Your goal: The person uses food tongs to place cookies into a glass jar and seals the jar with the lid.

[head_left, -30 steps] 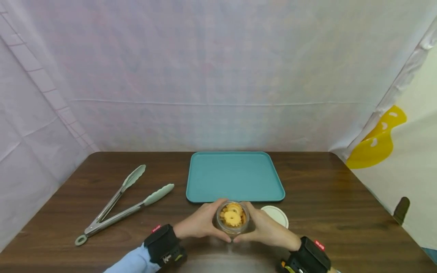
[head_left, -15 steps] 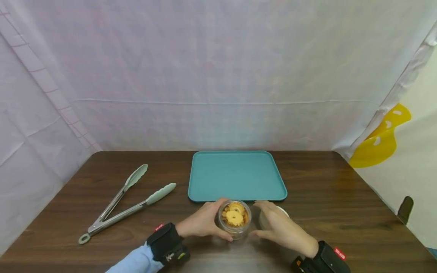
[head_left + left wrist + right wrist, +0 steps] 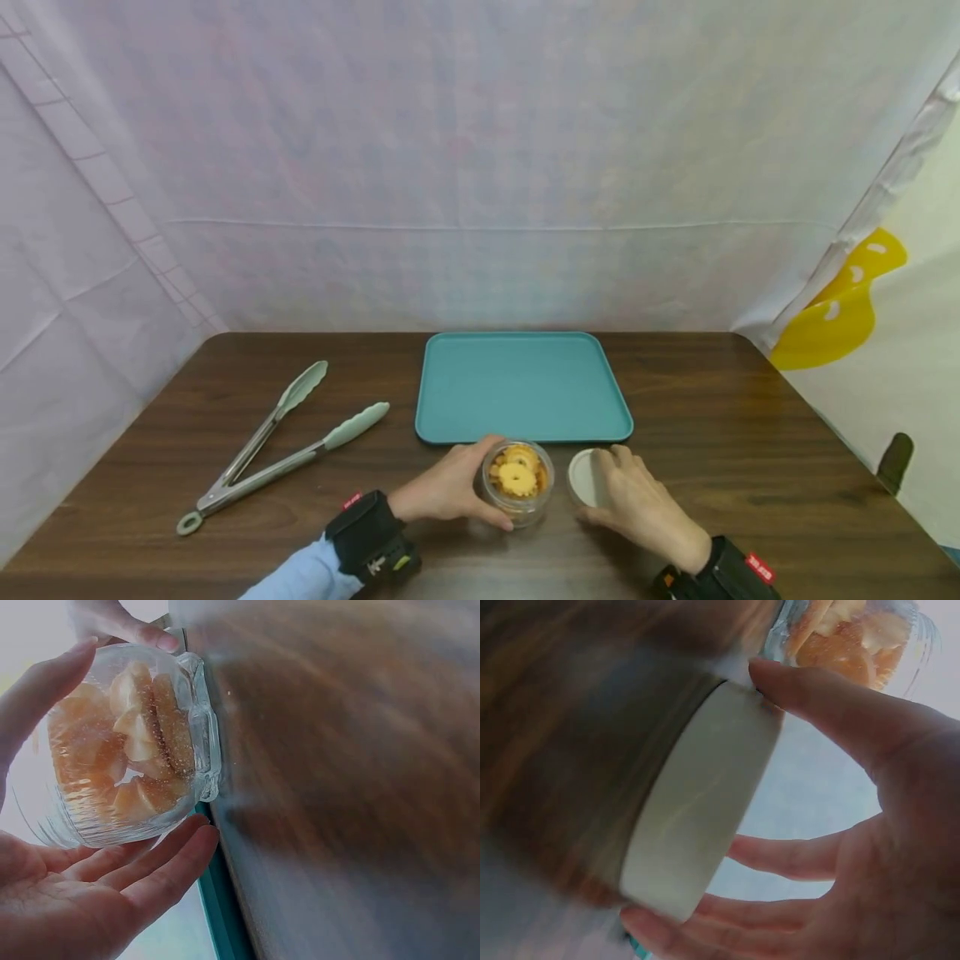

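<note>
A clear glass jar (image 3: 531, 512) of golden cookies (image 3: 517, 477) stands upright on the table without a cover. My left hand (image 3: 453, 483) grips its left side, thumb on one side and fingers on the other, as the left wrist view of the jar (image 3: 120, 750) shows. Just right of the jar lies a round white lid (image 3: 583, 477). My right hand (image 3: 647, 504) holds that lid (image 3: 697, 802) by its rim, with thumb and fingertips at opposite edges. The lid's right part is hidden under the hand in the head view.
A blue-green tray (image 3: 525, 387) lies flat behind the jar. Spread metal tongs (image 3: 258, 467) with pale green tips lie on the left of the dark wooden table (image 3: 712, 400). White cloth (image 3: 480, 167) hangs behind.
My right hand has let go of the jar and moved right onto the white lid. The lid now sits a little closer to the jar. My left hand stays on the jar.
</note>
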Tool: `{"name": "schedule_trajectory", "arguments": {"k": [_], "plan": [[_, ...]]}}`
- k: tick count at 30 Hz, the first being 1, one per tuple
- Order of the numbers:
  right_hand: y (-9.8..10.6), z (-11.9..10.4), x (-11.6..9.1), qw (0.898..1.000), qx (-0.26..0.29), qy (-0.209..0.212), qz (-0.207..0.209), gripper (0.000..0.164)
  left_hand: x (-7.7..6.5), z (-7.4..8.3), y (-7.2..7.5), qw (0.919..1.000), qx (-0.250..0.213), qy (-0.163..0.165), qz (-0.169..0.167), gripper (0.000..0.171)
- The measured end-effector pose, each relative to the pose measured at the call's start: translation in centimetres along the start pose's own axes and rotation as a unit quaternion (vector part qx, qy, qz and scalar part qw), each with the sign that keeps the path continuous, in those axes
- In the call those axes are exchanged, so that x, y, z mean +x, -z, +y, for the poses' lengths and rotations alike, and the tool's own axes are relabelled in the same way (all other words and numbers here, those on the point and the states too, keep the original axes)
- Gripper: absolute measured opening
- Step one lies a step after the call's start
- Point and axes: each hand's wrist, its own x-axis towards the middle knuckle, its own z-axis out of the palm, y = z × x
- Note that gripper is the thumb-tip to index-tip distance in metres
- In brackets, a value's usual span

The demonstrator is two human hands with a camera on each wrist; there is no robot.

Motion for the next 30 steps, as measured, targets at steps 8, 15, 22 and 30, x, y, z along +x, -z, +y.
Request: {"name": "schedule_trajectory", "arguments": {"k": [8, 15, 22, 30], "plan": [[0.0, 0.1, 0.4, 1.0, 0.028, -0.007, -0.011, 0.067, -0.1, -0.1, -0.1, 1.0, 0.003, 0.002, 0.002, 0.082], [0.4, -0.1, 0.9, 0.995, 0.092, 0.036, 0.027, 0.071, -0.1, -0.1, -0.1, 1.0, -0.002, -0.003, 0.004, 0.082], [0.7, -0.5, 1.5, 0.982, 0.106, 0.097, 0.123, 0.072, 0.1, -0.2, -0.1, 0.9999, -0.003, -0.014, 0.008, 0.082], [1.5, -1.6, 2.2, 0.962, 0.15, 0.18, 0.143, 0.07, 0.2, -0.2, -0.2, 0.9997, 0.004, -0.022, 0.009, 0.083]]}}
